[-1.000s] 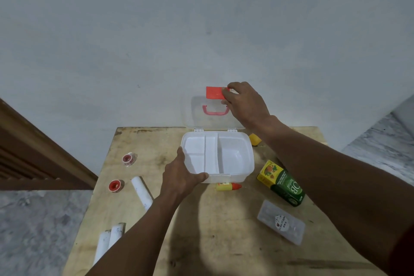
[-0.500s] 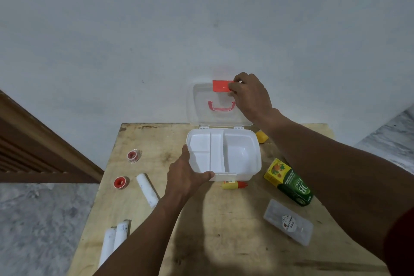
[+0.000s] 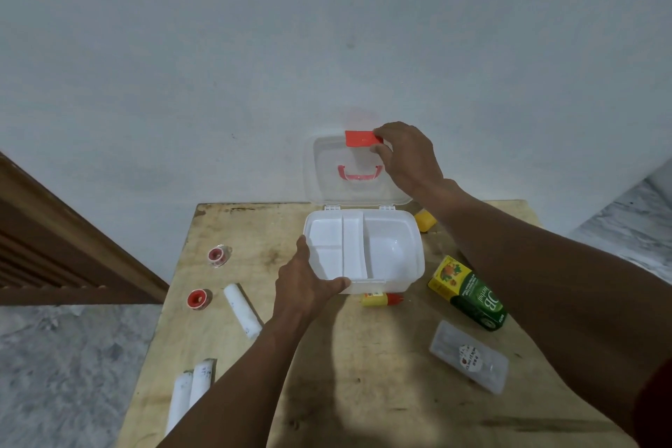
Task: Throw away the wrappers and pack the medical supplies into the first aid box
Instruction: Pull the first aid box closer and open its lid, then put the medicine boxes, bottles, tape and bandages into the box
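Nearest edge of the counter (image 3: 363,393), about 7 o'clock: two white rolls (image 3: 189,389) side by side, long axes running near to far. At 4 o'clock a clear flat case (image 3: 469,362) with a round label. Further in, a single roll (image 3: 242,311) lay at 9 o'clock of the left forearm, its long axis slanted from far-left to near-right. Two small red-cored tape spools (image 3: 199,299) (image 3: 218,255) sat beyond it, well apart from the box.

Centre: the box (image 3: 392,255) stood open, white, three compartments, all empty. Left hand (image 3: 305,287) gripped its near-left corner, thumb along the left wall, fingers (image 3: 340,283) wrapped on the front rim; hand closed on the box. A yellow tube with red cap (image 3: 381,299) lay just at the front wall, long axis left to right, just beside the left fingers at their 3 o'clock. A green and yellow carton (image 3: 469,293) lay at 3 o'clock of the box, near the right forearm.

Far: clear lid (image 3: 327,171) upright against the wall, red handle visible through it. Right hand (image 3: 407,156) pinched the red latch (image 3: 360,139) at the lid's top edge. A yellow item (image 3: 425,221), partly hidden by the right arm, sat at the box's far-right corner.

Judgement: nothing packed yet, and no wrappers clearly identified. The tube was the closest supply, and the left hand was nearer to it; a pick would go across its short axis.
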The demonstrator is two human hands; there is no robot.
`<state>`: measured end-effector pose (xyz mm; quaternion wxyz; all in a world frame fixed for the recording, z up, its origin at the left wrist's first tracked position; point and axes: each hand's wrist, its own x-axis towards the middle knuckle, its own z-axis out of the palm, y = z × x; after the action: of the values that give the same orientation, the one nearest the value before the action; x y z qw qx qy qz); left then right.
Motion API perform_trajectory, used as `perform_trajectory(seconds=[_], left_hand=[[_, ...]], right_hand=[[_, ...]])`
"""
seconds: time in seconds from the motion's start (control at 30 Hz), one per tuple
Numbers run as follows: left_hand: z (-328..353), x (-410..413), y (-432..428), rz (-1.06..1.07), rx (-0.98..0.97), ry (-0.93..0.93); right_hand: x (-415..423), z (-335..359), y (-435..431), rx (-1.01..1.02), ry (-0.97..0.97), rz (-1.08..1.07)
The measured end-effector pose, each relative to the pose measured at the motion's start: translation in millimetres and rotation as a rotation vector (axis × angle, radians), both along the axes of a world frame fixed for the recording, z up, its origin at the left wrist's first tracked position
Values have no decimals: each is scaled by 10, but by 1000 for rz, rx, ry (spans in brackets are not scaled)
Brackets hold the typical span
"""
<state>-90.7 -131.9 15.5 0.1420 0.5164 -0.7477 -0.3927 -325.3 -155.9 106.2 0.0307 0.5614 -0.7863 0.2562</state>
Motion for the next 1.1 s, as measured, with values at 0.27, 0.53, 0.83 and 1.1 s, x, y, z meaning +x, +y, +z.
perform_trajectory(seconds=[0.27, 0.53, 0.83, 1.1], left_hand=[[-22, -4, -20, 7, -5, 19], [-132, 16, -57, 28, -21, 39], [-252, 92, -67, -50, -70, 206], [-291, 66, -140, -136, -66, 248]], right_hand=[[92, -86, 250, -40, -142, -83], [524, -558, 925, -52, -254, -182], [773, -944, 1733, 58, -290, -343], [439, -1008, 2232, 203, -188, -400]])
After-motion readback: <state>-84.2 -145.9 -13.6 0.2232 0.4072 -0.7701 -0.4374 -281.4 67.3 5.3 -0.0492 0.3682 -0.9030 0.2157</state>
